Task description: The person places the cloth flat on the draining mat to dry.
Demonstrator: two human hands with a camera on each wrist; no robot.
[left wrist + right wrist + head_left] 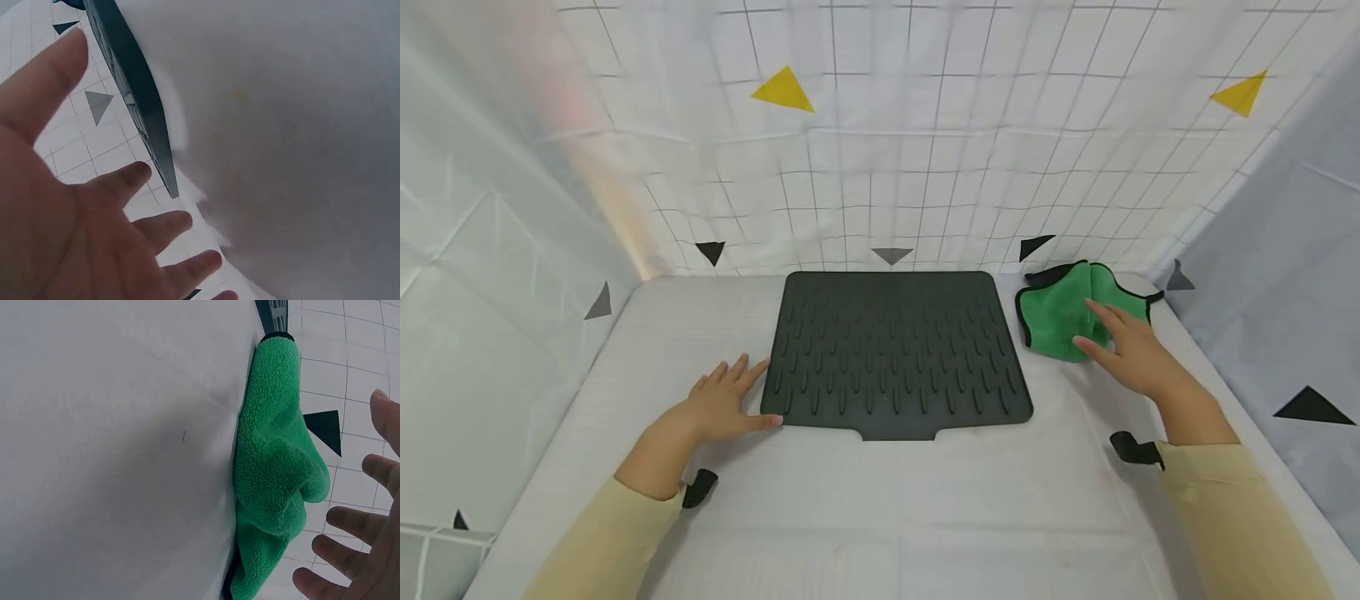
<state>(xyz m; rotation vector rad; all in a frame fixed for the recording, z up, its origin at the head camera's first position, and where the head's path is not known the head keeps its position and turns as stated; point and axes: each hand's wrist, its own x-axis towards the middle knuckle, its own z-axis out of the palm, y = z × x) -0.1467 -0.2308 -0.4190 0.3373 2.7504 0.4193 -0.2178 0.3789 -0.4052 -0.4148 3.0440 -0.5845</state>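
Note:
A dark grey-green rubber mat [895, 350] with rows of raised ridges lies flat on the white table, its small tab toward the near side. My left hand [718, 408] is at the mat's left edge, fingers spread, with the thumb and index fingertips right at its rim. In the left wrist view the mat [139, 87] appears edge-on beyond the spread fingers. A crumpled green cloth [1056, 317] with black trim lies right of the mat. Over its right part is my right hand [1131, 354], fingers extended. The right wrist view shows the fluffy cloth [272, 444] apart from the fingertips.
Behind the table hangs a white sheet with a grid [887, 167], marked with yellow, black and grey triangles. Pale side sheets [490, 275] close off the left and right. The white tabletop [880, 500] stretches between my forearms.

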